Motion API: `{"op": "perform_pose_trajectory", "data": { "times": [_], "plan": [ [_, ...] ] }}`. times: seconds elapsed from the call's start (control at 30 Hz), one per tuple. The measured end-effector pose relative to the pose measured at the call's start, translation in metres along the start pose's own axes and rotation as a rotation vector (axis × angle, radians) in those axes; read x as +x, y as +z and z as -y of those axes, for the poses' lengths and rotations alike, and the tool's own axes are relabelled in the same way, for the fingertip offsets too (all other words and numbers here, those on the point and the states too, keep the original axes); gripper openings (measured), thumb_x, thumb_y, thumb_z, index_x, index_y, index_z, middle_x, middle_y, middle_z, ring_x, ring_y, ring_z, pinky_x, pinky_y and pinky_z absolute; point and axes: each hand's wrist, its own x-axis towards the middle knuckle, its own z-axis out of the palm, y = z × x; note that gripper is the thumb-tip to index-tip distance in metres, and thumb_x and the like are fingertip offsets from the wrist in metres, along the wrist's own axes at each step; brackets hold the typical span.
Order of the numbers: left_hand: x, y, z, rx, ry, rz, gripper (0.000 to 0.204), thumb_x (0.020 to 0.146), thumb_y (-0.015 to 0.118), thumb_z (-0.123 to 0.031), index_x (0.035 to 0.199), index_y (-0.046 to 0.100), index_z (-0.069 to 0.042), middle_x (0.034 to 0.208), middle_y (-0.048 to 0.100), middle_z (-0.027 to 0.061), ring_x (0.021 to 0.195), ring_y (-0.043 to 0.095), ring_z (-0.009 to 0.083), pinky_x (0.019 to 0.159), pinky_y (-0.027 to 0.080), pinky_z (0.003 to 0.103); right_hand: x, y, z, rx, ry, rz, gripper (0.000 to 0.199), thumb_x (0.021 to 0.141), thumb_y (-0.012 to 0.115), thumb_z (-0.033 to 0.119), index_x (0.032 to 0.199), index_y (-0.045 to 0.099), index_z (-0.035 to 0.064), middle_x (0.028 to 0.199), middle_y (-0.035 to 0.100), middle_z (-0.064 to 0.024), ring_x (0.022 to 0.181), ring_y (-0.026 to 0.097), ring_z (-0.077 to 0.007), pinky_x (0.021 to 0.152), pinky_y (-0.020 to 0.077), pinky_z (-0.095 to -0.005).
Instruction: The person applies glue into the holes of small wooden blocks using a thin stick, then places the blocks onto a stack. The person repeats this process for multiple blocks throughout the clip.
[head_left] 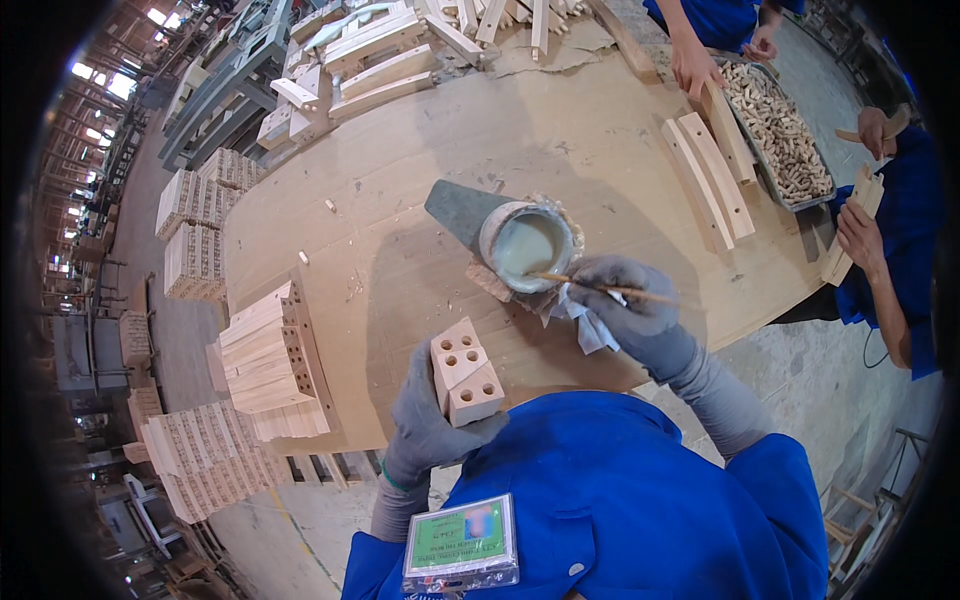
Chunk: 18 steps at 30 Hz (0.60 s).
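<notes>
Gripping drilled wooden blocks [465, 372], left hand [425, 425]; right hand [625, 300] dips stick [600, 287] into glue pot [527, 246]

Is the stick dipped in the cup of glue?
Yes, the stick in the right hand has its tip in the cup.

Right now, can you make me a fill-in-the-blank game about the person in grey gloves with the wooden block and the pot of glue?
1. The left hand holds a pale wooden block drilled with round ____.
2. The right hand dips a thin wooden ____ into the round pot of whitish glue.
3. Both hands wear grey ____.
4. The metal tray of small wooden dowels lies on the person's ____ side.

Missing words: holes; stick; gloves; right
</notes>
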Motion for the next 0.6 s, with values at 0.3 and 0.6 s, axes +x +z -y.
{"op": "perform_pose_trajectory", "data": {
  "times": [0.3, 0.6],
  "plan": [
    [0.004, 0.007, -0.002, 0.006, 0.016, 0.0, 0.086, 0.054, 0.085, -0.022, 0.125, 0.041, 0.0, 0.106, 0.058, 0.013, 0.095, 0.061, 0.0218, 0.082, 0.05, 0.033, -0.001, 0.015, 0.018, -0.165, -0.37, 0.049, 0.021, 0.077, 0.069, 0.004, 0.094, 0.057, 0.0025, 0.092, 0.064, -0.0136, 0.074, 0.065, -0.0262, 0.065, 0.0527, -0.0316],
    [0.009, 0.012, -0.009, 0.09, 0.029, 0.029, 0.09, 0.055, 0.084, -0.026, 0.128, 0.038, 0.0, 0.11, 0.057, 0.0149, 0.099, 0.06, 0.0252, 0.085, 0.048, 0.035, 0.05, -0.018, 0.078, 0.614, 0.539, 0.055, 0.016, 0.082, 0.067, 0.007, 0.09, 0.056, -0.0021, 0.083, 0.064, -0.0115, 0.072, 0.065, -0.016, 0.067, 0.0555, -0.0274]
  ]
}}
